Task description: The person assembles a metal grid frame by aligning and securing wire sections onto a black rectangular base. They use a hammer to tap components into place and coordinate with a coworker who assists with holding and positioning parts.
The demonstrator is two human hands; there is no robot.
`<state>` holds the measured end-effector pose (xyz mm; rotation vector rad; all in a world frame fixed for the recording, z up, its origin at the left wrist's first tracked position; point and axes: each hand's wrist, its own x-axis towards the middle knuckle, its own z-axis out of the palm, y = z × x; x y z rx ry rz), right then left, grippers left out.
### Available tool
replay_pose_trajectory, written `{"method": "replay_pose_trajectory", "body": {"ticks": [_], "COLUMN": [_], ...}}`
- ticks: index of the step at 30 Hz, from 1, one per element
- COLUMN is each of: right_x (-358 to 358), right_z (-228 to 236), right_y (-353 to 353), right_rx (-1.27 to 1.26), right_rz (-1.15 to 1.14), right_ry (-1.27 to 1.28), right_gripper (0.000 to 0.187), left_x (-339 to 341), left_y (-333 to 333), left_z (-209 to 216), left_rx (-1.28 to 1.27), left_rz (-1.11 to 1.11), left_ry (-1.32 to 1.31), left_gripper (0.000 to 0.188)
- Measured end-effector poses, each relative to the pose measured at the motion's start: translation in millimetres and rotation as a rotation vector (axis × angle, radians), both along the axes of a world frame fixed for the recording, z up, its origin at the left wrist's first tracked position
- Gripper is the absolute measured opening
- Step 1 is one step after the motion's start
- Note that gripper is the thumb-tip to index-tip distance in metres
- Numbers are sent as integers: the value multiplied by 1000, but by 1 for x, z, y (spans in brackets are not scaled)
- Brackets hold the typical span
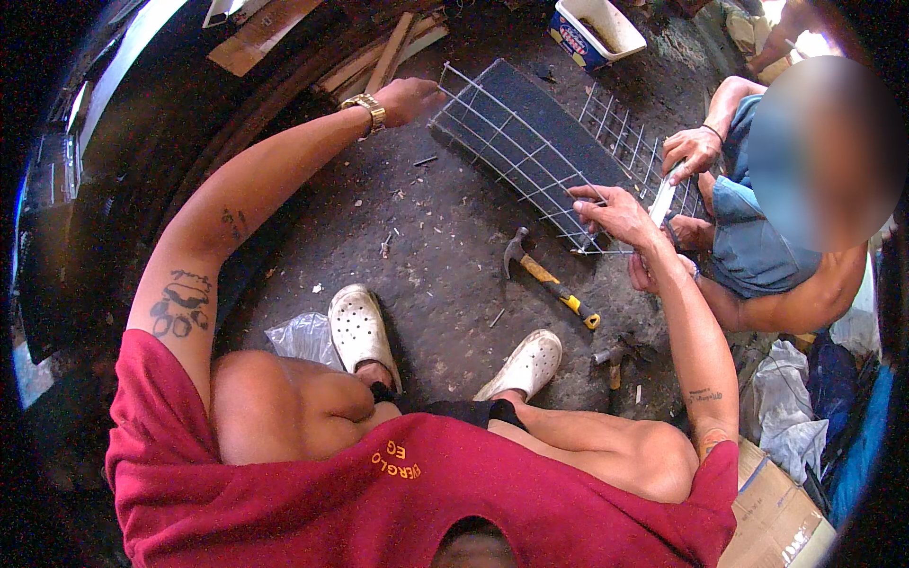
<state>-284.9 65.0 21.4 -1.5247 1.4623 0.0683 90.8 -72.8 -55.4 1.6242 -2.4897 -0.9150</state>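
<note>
A wire mesh panel [516, 156] bent into a frame, with a dark flat sheet [559, 118] behind its front grid, is held out in front of me. My left hand [412, 99] is closed at its far left corner. At the near right end, my right hand [617, 216] grips the mesh edge with its fingers over the wires. Beside that hand, a co-worker's hand [693, 150] holds a pale straight strip [663, 197] against the mesh's right end. A claw hammer [549, 279] with a yellow and black handle lies on the floor below the mesh.
A white tub [598, 33] stands at the far side. Wood strips [383, 57] lie at the far left. My white clogs [360, 327] rest on the dark floor near a plastic bag [301, 339]. Another hammer-like tool [617, 364] and a cardboard box [776, 511] are at right. The co-worker sits close by.
</note>
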Motion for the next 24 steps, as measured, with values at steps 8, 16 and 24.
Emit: {"method": "replay_pose_trajectory", "body": {"ticks": [8,16,24], "right_x": [-3,-4,-3], "right_z": [-7,-7,-5], "right_y": [0,0,0], "right_rx": [13,24,38], "right_rz": [-19,-30,-22], "right_ry": [-48,-34,-65], "right_gripper": [37,38,38], "left_x": [0,-1,-1], "left_y": [2,3,6], "left_z": [3,2,9], "left_rx": [4,-14,24], "left_rz": [11,34,42], "left_ry": [19,34,38], "left_gripper": [58,58,50]}}
